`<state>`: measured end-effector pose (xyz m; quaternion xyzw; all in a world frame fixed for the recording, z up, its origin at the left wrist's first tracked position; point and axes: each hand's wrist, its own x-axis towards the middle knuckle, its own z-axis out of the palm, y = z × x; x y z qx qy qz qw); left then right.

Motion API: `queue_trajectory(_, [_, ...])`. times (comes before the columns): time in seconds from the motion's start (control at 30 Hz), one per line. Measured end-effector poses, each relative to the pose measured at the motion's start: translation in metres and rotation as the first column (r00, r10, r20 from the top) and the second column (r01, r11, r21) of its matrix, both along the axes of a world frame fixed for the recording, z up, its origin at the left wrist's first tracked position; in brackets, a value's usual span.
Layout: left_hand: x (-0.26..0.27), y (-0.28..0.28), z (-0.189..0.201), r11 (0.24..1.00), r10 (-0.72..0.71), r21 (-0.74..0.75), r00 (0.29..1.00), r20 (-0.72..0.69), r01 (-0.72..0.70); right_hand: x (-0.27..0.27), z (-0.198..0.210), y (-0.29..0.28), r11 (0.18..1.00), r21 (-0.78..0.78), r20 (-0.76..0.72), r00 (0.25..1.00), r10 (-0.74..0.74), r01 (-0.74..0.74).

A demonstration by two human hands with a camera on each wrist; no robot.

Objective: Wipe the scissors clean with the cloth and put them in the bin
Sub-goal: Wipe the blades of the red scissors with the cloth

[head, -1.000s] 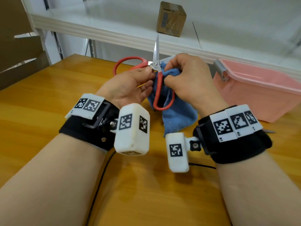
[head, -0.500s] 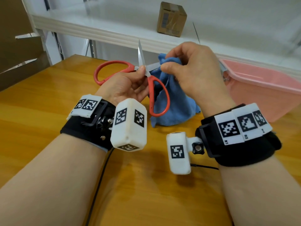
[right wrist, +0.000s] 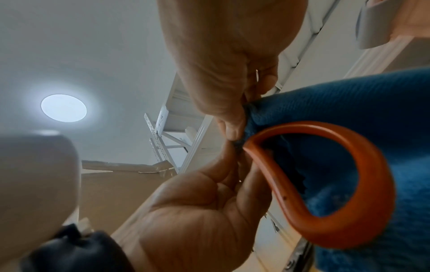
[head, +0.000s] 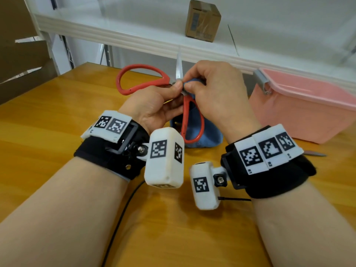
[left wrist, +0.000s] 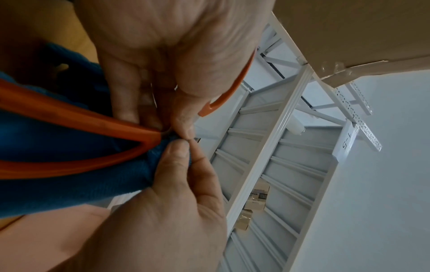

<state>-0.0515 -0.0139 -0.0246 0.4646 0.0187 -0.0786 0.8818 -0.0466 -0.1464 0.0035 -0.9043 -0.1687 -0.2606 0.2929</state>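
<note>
Red-handled scissors [head: 174,87] held open above the wooden table [head: 38,132], one blade pointing up and away from the fingertips, the other hidden inside the cloth. The left hand [head: 154,106] pinches the scissors at the pivot, thumb on top and fingers curled beneath; one red loop juts out to the left beyond the knuckles, the other hangs down between the two palms. The right hand [head: 215,93] grips a bunched fold of the blue cloth [head: 204,137] between thumb and forefinger and presses it against the metal right at the pivot, thumb tip almost meeting the left thumb; the rest of the cloth drapes below the fingers onto the table.

Compared with half a second ago, the right hand's cloth pinch has come down from the second blade's outer end to the pivot, and the two hands have closed together. A full second ago the scissors stood further right with the upright blade directly above the hanging loop.

The pink bin [head: 304,108], with a grey latch at its corner, stands to the right of the right hand, apart from it. A cardboard box [head: 203,21] sits on the white shelf [head: 115,26] beyond the fingertips; its label is unreadable. Wrist bands carry square black-and-white markers; small print under the right-hand ones appears to read R1, R2.
</note>
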Motion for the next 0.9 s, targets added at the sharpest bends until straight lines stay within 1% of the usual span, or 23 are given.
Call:
queue_trajectory(0.1, [0.001, -0.0011, -0.0022, 0.999, -0.019, 0.037, 1.0, 0.009, 0.019, 0.0008, -0.0035, -0.0004, 1.0, 0.028, -0.031, 0.999, -0.009, 0.01])
queue_trajectory(0.17, [0.0012, -0.0014, -0.0015, 0.998, -0.024, 0.05, 1.0, 0.007, 0.024, 0.0011, -0.0048, -0.0016, 1.0, 0.024, -0.024, 1.0, -0.011, 0.011])
queue_trajectory(0.27, [0.0008, -0.0006, -0.0011, 0.999, -0.009, 0.041, 1.0, 0.01, 0.008, 0.0003, -0.0044, -0.0019, 1.0, 0.019, 0.006, 1.0, -0.015, 0.015])
queue_trajectory(0.5, [0.0001, -0.0039, -0.0014, 0.999, -0.005, 0.034, 1.0, 0.018, 0.004, 0.0012, -0.0049, -0.0004, 0.997, 0.056, -0.021, 0.998, -0.053, 0.054])
queue_trajectory(0.73, [-0.002, -0.0072, -0.0007, 0.999, 0.027, 0.025, 0.999, 0.022, -0.028, -0.0014, -0.0049, 0.0023, 0.996, 0.022, 0.008, 0.996, -0.087, 0.087])
queue_trajectory(0.83, [-0.0011, -0.0056, -0.0003, 1.0, 0.014, 0.02, 1.0, 0.012, -0.014, 0.0016, -0.0038, 0.0005, 0.997, 0.021, 0.012, 0.998, -0.068, 0.068])
queue_trajectory(0.9, [-0.0006, -0.0045, 0.0012, 1.0, 0.013, 0.019, 1.0, -0.006, -0.013, 0.0046, -0.0011, -0.0034, 0.996, 0.092, -0.01, 1.0, -0.018, 0.019])
